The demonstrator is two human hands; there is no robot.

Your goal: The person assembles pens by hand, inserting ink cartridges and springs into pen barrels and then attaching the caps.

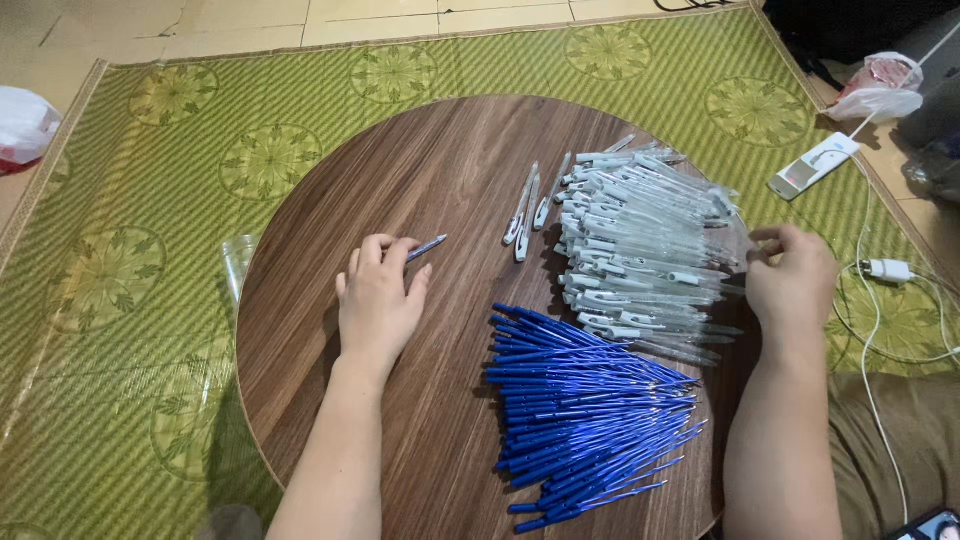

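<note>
Left hand (376,296) pinches our blue refill (427,247) on the surface (440,170) | right hand (793,275) fingers curled at clear pen barrels (645,245), grasp unclear | risk: sleeve nudge could scatter blue refill pile (585,415)

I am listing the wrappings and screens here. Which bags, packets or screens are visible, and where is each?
Plastic bag: left edge, on floor, white and red, crumpled.
Tied plastic bag: top right, white with pink contents.
Clear plastic sleeve: beside the round table, left, transparent.
Screen corner: bottom right, dark, mostly cut off.
</note>
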